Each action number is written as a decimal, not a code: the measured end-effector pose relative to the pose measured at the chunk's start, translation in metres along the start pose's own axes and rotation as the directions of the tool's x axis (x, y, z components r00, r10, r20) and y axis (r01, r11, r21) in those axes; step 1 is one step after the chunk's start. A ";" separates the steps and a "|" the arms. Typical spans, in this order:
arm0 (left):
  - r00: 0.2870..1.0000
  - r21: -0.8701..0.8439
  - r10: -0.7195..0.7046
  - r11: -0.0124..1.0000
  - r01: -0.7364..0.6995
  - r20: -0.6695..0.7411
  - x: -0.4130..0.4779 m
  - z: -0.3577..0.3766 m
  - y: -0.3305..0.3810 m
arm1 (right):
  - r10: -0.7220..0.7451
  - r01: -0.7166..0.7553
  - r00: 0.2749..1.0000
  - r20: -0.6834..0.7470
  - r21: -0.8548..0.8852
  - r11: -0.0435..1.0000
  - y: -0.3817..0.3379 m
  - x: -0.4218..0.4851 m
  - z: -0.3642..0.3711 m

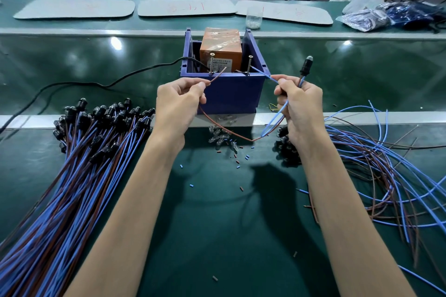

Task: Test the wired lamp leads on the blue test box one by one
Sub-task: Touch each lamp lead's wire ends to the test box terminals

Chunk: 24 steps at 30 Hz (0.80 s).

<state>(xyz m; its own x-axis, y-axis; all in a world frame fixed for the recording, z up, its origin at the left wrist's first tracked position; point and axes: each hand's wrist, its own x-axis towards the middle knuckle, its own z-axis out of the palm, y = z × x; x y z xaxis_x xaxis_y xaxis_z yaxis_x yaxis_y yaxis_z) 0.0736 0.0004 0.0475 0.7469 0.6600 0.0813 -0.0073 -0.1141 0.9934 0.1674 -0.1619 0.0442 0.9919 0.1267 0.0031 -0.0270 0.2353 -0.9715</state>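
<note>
Lamp lead (241, 136) is hanging looped between my hands, just before the box (231, 94). My left hand (178, 101) is pinching the brown end (218, 75), which is aiming up-right beside the left screw (212, 62). My right hand (299, 103) is pinching the blue end (261, 73), which is reaching up-left to the right screw (249, 64).

Matt plastic, bare metal, glossy green

The blue test box (231, 94) is matt moulded plastic, its two screws (212, 62) bright bare metal. Shiny clear tape wraps the orange block (220, 48). The blue lead (263, 75) and brown lead (218, 75) have smooth plastic insulation. The green counter (217, 224) is glossy with glare.
</note>
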 end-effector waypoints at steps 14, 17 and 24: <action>0.995 0.047 -0.025 0.998 0.030 -0.096 0.012 0.000 -0.008 | 0.013 -0.013 1.000 -0.014 -0.047 0.999 0.003 0.000 0.008; 1.000 0.055 -0.007 0.998 0.008 -0.010 0.011 -0.002 -0.005 | 0.027 -0.025 0.999 0.028 -0.069 0.997 0.001 -0.001 0.004; 0.995 0.027 -0.008 1.000 0.005 0.104 0.001 -0.005 0.003 | 0.036 -0.017 0.986 0.165 -0.115 0.993 -0.002 -0.002 -0.001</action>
<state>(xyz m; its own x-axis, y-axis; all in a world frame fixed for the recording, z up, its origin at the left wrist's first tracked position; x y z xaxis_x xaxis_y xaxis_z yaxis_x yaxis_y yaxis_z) 0.0712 0.0044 0.0505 0.8118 0.5804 0.0644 0.0144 -0.1301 0.9914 0.1652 -0.1636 0.0461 0.9562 0.2925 0.0075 -0.0290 0.1203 -0.9923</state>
